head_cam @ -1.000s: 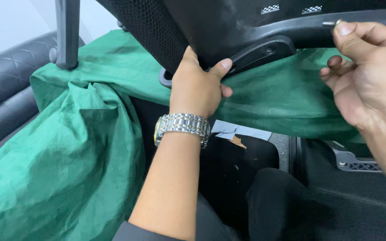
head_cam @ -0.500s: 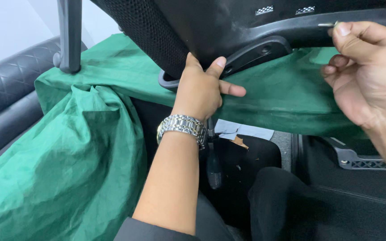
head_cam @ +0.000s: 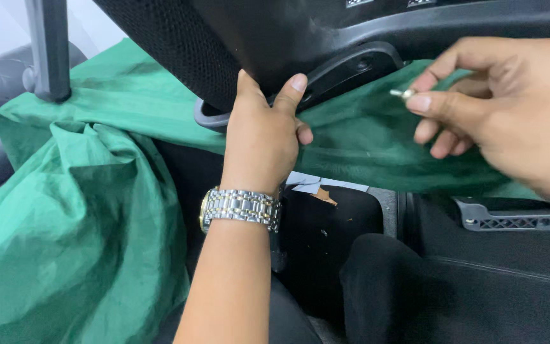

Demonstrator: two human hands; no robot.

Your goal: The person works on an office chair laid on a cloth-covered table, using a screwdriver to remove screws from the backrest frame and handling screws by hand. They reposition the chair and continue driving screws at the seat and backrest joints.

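Compared with a second ago, the right hand [head_cam: 504, 114] has dropped away from the dark rail along the top and now hangs in front of the green cloth [head_cam: 97, 210], pinching a small silver screw [head_cam: 404, 93] between thumb and forefinger. Its other fingers curl loosely under, and the wrist runs off the right edge of the view. Its screw tip points left, toward the black bracket [head_cam: 345, 67] on the underside of the chair seat [head_cam: 179, 38], with a short stretch of open cloth between them.

Left of that bracket, the left hand [head_cam: 262, 137] grips the lower edge of the chair seat, fingers up behind the mesh and thumb pressed on the front beside the bracket's near end. That forearm rises straight from the bottom of the view, and a metal wristwatch [head_cam: 240, 209] sits on the wrist below the seat edge.

Both hands are well apart, each clamped on its own thing.

Green cloth drapes under the seat and spills in folds down the left side. A grey post [head_cam: 49, 51] stands on the cloth, left of the seat. Below the bracket the cloth's hem ends, and dark parts and a scrap of pale paper [head_cam: 310, 185] show underneath. A grey perforated metal piece [head_cam: 517, 216] lies lower right of the bracket, under the right hand.
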